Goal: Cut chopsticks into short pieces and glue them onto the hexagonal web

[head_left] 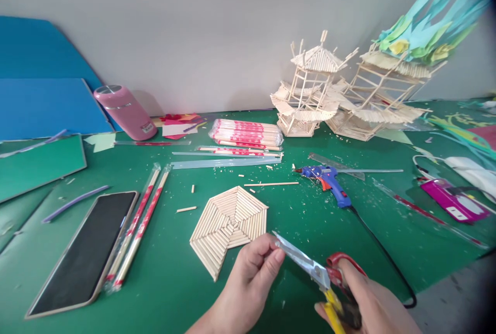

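Right hand grips the scissors; left hand pinches its fingers together at the blades, on what I cannot tell. Trimming appears in hand; I judge the next move needs steady blades. Stick panel lies just beyond, on the table.

Cannot make out anything pinched in the bare left hand, beside the tips of the silver-bladed scissors with red and yellow handles. Cannot see every finger of the bare right hand, partly behind those handles. Cannot follow the flat blue board past the left edge, nor count the tiny pale wood scraps.
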Demonstrator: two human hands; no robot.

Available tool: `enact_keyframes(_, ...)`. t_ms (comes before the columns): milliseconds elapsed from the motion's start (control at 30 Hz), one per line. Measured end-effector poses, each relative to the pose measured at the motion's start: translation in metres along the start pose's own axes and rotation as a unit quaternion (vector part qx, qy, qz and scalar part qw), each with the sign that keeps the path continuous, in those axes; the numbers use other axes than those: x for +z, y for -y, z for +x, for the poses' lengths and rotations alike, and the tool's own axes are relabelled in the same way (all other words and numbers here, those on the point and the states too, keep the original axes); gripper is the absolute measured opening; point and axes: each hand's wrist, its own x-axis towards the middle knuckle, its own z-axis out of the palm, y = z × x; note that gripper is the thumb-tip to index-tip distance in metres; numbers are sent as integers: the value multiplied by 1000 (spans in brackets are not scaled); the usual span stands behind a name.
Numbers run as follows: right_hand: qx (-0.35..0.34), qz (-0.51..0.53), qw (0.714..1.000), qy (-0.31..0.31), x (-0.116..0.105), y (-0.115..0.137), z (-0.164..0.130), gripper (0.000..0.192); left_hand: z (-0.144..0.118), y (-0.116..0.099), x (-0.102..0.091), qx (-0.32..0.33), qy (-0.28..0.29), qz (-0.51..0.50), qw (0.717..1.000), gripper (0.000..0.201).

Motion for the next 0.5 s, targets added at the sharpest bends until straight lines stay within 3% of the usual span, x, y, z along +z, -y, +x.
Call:
enact_keyframes(167, 94, -18, 995, -36, -10, -11, 16, 40, -3, -5, 0, 13, -10, 17, 1000, 23)
enact_keyframes(267, 129, -45, 986, -94, -12, -19, 26, 38, -3, -11, -3, 5, -70, -2, 998, 22)
enact_keyframes(367, 116, -76, 984, -116, -12, -29, 36, 35, -2, -19, -12, -11, -156, -34, 987, 22)
enact_keyframes(500, 28, -128, 984, -122, -17, -48, 44, 42, -8, -29, -37, -17, -227, -78, 971, 22)
